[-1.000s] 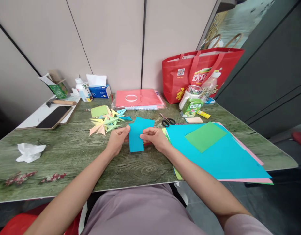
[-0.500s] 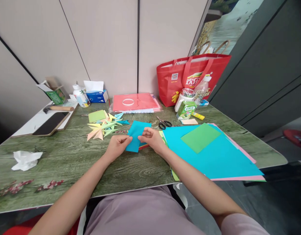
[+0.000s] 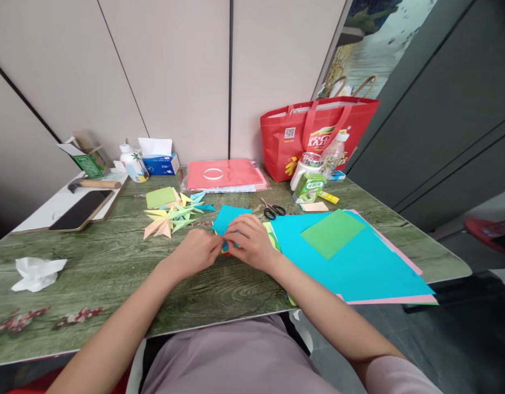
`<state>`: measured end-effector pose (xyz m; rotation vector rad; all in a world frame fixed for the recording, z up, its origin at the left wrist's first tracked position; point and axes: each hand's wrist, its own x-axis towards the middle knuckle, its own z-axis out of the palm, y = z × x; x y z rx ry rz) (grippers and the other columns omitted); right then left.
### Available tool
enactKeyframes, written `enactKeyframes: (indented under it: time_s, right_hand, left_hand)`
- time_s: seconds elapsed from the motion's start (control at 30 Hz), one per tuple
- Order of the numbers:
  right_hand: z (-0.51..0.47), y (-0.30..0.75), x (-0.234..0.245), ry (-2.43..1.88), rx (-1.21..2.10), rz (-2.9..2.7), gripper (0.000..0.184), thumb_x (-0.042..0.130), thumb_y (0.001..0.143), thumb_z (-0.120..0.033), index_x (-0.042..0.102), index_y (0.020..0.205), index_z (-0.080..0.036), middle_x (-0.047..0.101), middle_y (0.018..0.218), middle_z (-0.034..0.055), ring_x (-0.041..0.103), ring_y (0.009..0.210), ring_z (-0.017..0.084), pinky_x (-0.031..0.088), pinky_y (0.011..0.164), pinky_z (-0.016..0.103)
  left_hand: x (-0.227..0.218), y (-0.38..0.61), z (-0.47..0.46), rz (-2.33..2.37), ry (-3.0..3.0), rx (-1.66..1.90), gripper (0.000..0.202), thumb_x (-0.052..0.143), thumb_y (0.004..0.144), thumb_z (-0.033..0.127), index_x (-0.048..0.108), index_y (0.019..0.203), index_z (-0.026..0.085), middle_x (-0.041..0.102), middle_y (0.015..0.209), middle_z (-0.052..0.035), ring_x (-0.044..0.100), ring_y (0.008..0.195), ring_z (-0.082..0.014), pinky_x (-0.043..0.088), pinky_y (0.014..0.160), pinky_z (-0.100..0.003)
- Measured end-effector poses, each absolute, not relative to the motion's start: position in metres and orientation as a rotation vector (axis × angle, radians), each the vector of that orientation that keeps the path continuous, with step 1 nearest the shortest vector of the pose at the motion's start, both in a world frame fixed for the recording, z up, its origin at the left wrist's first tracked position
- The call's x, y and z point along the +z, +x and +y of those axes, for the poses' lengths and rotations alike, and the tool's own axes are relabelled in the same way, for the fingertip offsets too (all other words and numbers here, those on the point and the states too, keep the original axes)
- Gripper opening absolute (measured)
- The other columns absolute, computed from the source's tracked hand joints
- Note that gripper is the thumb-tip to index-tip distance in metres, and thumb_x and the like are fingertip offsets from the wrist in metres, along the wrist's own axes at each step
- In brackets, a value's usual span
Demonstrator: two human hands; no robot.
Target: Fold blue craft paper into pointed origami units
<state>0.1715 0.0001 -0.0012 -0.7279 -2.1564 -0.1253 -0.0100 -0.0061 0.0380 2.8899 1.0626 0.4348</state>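
Both hands meet at the near edge of a small blue sheet of paper [image 3: 231, 216] in the middle of the table. My left hand [image 3: 198, 251] is closed, its thumb and fingers pinching the paper's lower left side. My right hand [image 3: 250, 241] pinches the same near edge, fingers bent over it and covering much of the sheet. The fingertips of the two hands almost touch. Beneath the paper, something with a red and yellow edge shows in part. Left of it lies a pile of folded paper pieces [image 3: 174, 214] in yellow, green, peach and blue.
Black-handled scissors [image 3: 273, 209] lie beyond my right hand. Large blue paper [image 3: 350, 262] with a green sheet [image 3: 333, 232] on top covers the right side. A red bag [image 3: 318, 137] stands behind a green carton [image 3: 309, 187]. Crumpled tissue [image 3: 38, 273] and a phone [image 3: 82, 209] are at left.
My hands have come together at the paper's near edge. My right hand has turned over the sheet and hides more of it. The whole view has shifted slightly.
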Motion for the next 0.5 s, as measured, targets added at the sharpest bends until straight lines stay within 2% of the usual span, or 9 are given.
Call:
enactKeyframes:
  time_s: [0.17,0.33,0.4,0.5]
  right_hand:
    - [0.006,0.179,0.002,-0.803,-0.075,-2.06,0.014,0.053,0.076,-0.014,0.063,0.081,-0.023,0.066,0.082,0.0015,0.055,0.09,0.016,0.04,0.082,0.034]
    - [0.012,0.194,0.012,-0.913,0.065,-1.769,0.011,0.054,0.076,-0.018,0.064,0.075,-0.022,0.067,0.079,0.0036,0.058,0.085,0.018,0.043,0.082,0.036]
    - [0.012,0.196,0.015,-0.959,0.223,-1.596,0.011,0.053,0.077,-0.023,0.064,0.075,-0.021,0.067,0.08,0.0048,0.06,0.083,0.019,0.044,0.082,0.036]
    - [0.009,0.19,0.016,-0.987,0.699,-1.498,0.019,0.054,0.078,-0.035,0.063,0.09,-0.022,0.068,0.087,0.005,0.062,0.082,0.018,0.047,0.074,0.032]
  left_hand:
    - [0.048,-0.015,-0.005,1.11,2.839,0.419,0.025,0.044,0.077,0.015,0.048,0.052,0.017,0.044,0.044,0.0,0.033,0.038,-0.0107,0.016,0.046,-0.028]
    - [0.053,-0.021,0.0,1.032,2.634,0.514,0.03,0.045,0.076,0.017,0.042,0.046,0.018,0.036,0.043,0.0029,0.027,0.04,-0.009,0.016,0.047,-0.027]
    - [0.053,-0.021,0.003,1.016,2.485,0.562,0.035,0.045,0.078,0.022,0.036,0.044,0.018,0.028,0.043,0.0039,0.024,0.041,-0.0087,0.016,0.046,-0.026]
    - [0.048,-0.015,0.007,0.99,2.231,0.597,0.04,0.048,0.076,0.028,0.029,0.042,0.018,0.022,0.045,0.0041,0.021,0.042,-0.0082,0.015,0.044,-0.024]
